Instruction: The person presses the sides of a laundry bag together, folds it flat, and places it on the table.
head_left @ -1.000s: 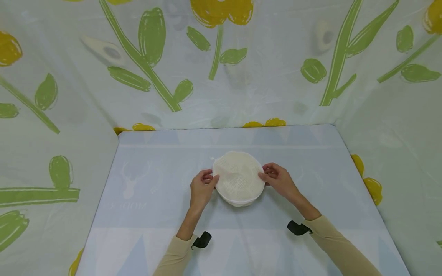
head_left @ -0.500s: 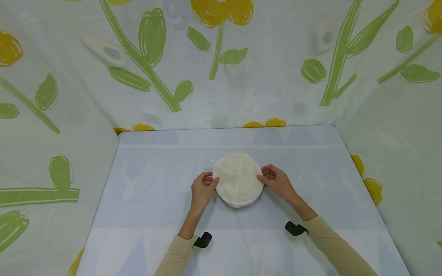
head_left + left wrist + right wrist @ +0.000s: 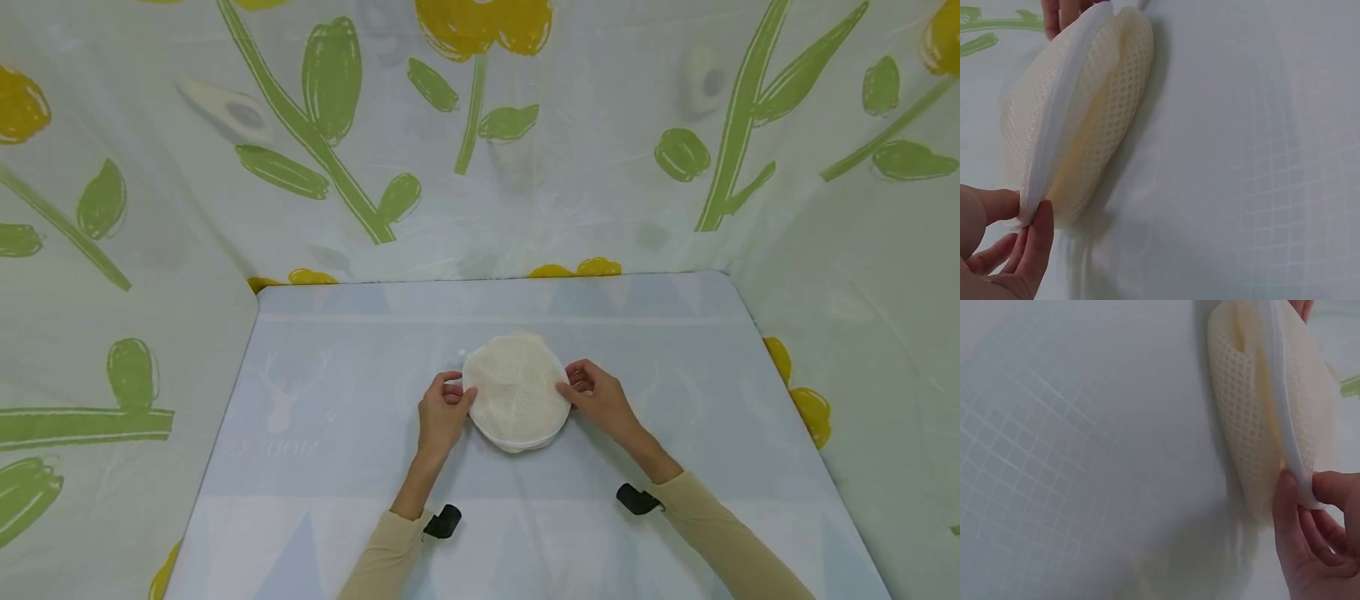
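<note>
Between both hands, fingers [image 3: 459, 398] pinching its white rim, sits a cream mesh pouch [image 3: 516, 390] (round, domed).

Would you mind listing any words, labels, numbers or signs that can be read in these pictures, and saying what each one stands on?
Faint pale lettering on the table cover, left of the left hand: too washed out to read.
The cream mesh pouch, pinched at its white rim by the left hand and the right hand: no text or label shows in any view.
The flowered curtain: a pattern only, no words.

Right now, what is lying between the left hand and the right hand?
In the head view, only the cream mesh pouch lies between left hand and right hand; each pinches its rim.
</note>
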Tool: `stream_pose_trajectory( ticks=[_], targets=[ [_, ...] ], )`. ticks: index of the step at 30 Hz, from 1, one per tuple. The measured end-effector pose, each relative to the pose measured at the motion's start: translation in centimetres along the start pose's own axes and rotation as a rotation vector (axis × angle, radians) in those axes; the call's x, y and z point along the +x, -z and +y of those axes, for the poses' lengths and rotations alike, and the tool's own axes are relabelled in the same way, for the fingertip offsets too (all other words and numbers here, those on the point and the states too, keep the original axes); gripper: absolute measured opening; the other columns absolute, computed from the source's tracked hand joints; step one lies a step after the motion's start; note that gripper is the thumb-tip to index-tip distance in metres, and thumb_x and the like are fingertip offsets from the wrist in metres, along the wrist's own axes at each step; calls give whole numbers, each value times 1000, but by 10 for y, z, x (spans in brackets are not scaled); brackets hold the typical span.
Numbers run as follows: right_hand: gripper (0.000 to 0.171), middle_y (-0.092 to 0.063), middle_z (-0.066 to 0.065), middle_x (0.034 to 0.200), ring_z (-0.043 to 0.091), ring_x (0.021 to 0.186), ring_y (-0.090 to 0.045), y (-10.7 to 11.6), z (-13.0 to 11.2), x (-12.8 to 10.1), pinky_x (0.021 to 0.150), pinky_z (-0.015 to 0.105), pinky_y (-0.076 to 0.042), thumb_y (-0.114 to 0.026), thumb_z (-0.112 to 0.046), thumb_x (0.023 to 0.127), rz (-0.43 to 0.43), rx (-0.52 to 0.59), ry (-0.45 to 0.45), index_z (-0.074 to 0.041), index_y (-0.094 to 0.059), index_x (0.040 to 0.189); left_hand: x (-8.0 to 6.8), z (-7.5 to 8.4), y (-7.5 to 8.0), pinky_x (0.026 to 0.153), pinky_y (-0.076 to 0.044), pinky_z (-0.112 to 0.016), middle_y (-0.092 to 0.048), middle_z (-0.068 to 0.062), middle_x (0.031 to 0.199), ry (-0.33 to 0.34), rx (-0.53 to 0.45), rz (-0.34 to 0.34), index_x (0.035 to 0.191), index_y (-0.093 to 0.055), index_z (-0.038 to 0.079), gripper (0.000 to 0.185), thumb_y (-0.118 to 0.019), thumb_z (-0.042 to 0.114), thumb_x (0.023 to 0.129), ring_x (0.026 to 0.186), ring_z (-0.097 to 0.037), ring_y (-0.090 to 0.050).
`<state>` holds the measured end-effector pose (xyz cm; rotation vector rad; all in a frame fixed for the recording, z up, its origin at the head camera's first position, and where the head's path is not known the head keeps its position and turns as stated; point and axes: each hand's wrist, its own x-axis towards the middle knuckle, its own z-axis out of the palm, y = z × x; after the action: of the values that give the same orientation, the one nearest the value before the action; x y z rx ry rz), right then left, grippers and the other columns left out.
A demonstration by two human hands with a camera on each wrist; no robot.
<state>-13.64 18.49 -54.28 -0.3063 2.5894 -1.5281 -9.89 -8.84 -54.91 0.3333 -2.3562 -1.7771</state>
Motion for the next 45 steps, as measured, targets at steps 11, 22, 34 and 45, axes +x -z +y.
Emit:
stream_pose_trajectory(
  ticks=[11, 22, 34, 45],
  targets=[
    [34, -59, 15, 117, 27, 100, -60, -4, -8, -4, 81, 35, -56, -78, 2, 89, 118, -238, 368, 1, -64, 120, -8, 3, -1, 82, -55, -38, -62, -13, 110, -564, 339, -25, 115, -71, 2, 32, -76, -10, 86, 99, -28, -58],
    [40, -64, 17, 122, 35, 116, -56, -5, -1, -3, 94, 40, -50, -77, 12, 83, 84, -363, 664, 1, -68, 121, -11, 1, 3, 88, -55, -44, -65, -17, 115, -709, 347, -152, 123, -70, -2, 38, -81, 4, 87, 105, -34, -59],
    [48, -58, 21, 137, 38, 128, -52, -5, -1, -5, 101, 51, -50, -79, -9, 89, -103, -471, 653, -3, -63, 134, -12, -1, 1, 90, -55, -46, -63, -20, 119, -716, 454, -208, 124, -69, -1, 33, -76, 9, 93, 109, -37, -58],
    [43, -58, 23, 137, 39, 128, -53, -8, 2, -1, 102, 52, -50, -78, -10, 91, -148, -444, 619, -2, -65, 132, -13, 0, -2, 91, -54, -44, -61, -18, 119, -663, 490, -216, 123, -69, -2, 34, -76, 11, 93, 110, -36, -56]
  ],
)
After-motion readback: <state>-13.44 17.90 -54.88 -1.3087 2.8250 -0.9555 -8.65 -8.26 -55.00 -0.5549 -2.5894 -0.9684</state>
